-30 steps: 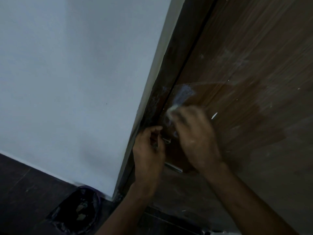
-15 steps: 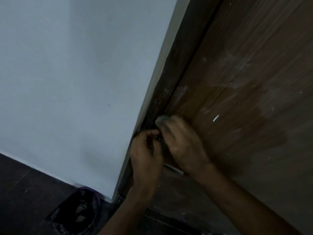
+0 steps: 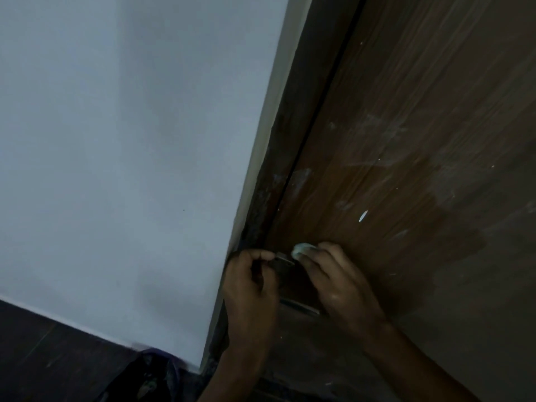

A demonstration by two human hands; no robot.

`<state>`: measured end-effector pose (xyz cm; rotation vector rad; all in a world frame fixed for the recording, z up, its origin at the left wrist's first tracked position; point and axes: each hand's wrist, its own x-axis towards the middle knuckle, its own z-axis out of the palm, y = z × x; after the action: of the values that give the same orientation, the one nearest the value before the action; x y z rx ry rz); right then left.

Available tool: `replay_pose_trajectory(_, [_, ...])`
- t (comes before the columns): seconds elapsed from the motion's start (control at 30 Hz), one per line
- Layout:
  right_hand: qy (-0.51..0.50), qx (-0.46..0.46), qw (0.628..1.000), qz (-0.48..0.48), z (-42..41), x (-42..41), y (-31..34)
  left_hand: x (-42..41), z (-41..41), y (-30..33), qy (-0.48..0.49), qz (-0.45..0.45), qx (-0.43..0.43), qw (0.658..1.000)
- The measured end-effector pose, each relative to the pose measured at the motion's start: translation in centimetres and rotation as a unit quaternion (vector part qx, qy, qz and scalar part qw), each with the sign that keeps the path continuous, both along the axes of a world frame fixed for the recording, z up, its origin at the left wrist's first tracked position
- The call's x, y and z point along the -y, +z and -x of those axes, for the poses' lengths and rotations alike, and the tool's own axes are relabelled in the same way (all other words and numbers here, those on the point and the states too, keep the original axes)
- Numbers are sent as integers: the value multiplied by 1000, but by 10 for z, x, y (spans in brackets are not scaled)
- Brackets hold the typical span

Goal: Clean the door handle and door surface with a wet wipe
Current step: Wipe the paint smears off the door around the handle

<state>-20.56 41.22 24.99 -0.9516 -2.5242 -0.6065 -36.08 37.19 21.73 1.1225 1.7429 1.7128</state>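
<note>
Right hand [image 3: 339, 281] pinches the balled wipe [image 3: 301, 250] at its fingertips, pressed to the door [image 3: 406, 169] just beside the handle [image 3: 282, 261]; left hand [image 3: 249, 288] pinches the handle's upper metal end, fingers curled. Over the last second the wipe has come down from the pale smear [image 3: 301, 178] near the door edge to the handle; the smear remains, fainter. A darker damp patch spreads right of the hands; dusty streaks persist above; judged: work is turning to the handle, surface unfinished.
</note>
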Motion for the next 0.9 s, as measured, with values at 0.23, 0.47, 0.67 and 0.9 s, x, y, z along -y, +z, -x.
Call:
replay_pose_trajectory(0.23, [5,-30,999,-40,16,-6,-6,0,3,3,-12,7,-41,999])
replay_pose_trajectory(0.47, [4,-265,941,-212,51,-37,74,-5,-3,33,-55,-24,-9,998])
replay_pose_trajectory(0.67, [52,-94,986,-126,68,-31,26,9,-10,15,-26,1,-19,999])
replay_pose_trajectory(0.9, [-49,-184,943,-272,79,-43,45,23,0,-14,7,31,59,998])
